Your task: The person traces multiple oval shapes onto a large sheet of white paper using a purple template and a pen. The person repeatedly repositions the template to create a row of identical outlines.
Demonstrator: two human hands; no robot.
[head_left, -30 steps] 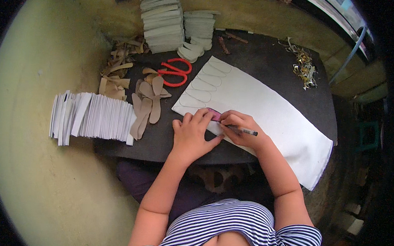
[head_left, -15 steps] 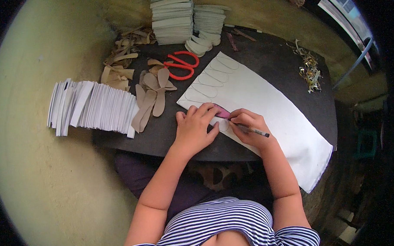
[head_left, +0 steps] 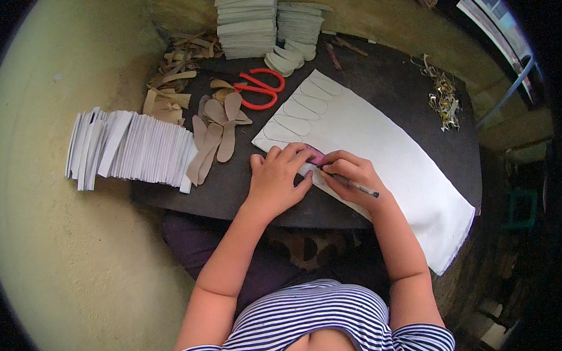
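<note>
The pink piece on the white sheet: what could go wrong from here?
The left hand rests on the pink piece while the right hand holds a pen by its edge: a slip might make the drawn line stray. The white sheet overhangs the black table's near edge, so a bump there could shift it.

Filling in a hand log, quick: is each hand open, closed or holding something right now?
Left hand: open, fingertips on the purple template atop the white sheet.
Right hand: closed, holding a pen.
</note>
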